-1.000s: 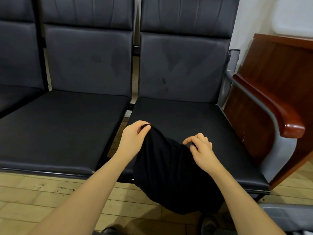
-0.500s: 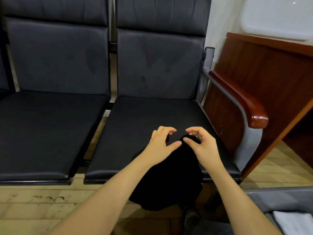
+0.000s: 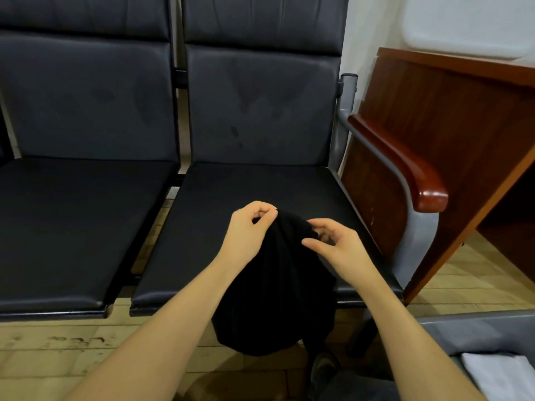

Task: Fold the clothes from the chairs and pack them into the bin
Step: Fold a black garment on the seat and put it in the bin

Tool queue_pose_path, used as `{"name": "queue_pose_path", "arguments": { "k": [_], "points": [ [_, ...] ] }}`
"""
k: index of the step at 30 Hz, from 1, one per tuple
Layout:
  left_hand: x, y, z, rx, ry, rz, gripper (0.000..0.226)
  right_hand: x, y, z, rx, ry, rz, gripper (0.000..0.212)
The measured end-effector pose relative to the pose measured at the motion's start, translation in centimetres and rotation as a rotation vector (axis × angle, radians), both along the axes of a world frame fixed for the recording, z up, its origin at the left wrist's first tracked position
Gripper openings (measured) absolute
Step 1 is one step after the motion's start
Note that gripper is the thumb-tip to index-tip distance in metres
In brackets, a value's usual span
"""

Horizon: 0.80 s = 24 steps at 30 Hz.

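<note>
Right chair (image 3: pixel 260 198) seat lies under the grip. Black garment (image 3: pixel 275 285) hangs below both hands, off the seat's front edge. Left hand (image 3: pixel 249 230) now pinches its top edge; right hand (image 3: pixel 335 244), fingers curled, re-gathers alongside. Folding barely begun; bin (image 3: pixel 463 328) sits lower right.

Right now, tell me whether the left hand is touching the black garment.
Touching: the head view shows the left hand pinching the top edge of the black garment.

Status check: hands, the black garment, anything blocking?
Left hand pinching black garment. Right hand curled at its top edge, grip unclear. Garment hangs off chair seat. Grey bin lower right, nothing blocking.
</note>
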<state>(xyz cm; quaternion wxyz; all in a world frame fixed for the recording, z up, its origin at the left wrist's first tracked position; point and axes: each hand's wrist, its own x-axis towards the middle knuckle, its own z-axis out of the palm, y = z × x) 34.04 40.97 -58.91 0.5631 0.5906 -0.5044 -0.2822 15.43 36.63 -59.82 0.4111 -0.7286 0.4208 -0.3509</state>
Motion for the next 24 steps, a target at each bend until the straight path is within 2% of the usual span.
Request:
{"name": "queue_pose_path", "arguments": {
  "k": [4,8,10,12,15,20,22,24],
  "points": [
    [1.5,0.2,0.6,-0.033,-0.07,0.054,0.016,1.0,0.4,0.0,-0.004,0.007,0.063,0.012],
    [3.4,0.6,0.8,0.012,-0.146,0.146,0.012,1.8,0.9,0.9,0.086,-0.181,0.05,0.001],
    [4.2,0.6,0.6,0.019,-0.191,0.186,0.011,1.9,1.0,1.3,0.062,-0.189,0.058,0.008],
    [4.6,0.6,0.4,0.008,-0.221,0.22,0.013,2.0,0.9,1.4,0.0,-0.151,0.031,0.012],
    [4.8,1.0,0.5,-0.001,-0.244,0.266,0.021,2.2,0.7,1.0,0.03,-0.105,0.096,0.02],
    [4.8,1.2,0.6,0.017,-0.259,0.328,0.011,2.7,0.4,-0.7,0.059,0.181,0.174,0.014],
    [4.9,1.0,0.4,0.027,-0.293,0.341,0.011,3.0,0.6,-0.5,0.12,0.04,0.127,0.006],
    [4.7,0.8,0.3,0.059,-0.473,0.394,0.013,3.0,1.0,0.3,0.137,-0.163,0.043,0.002]
  ]
}}
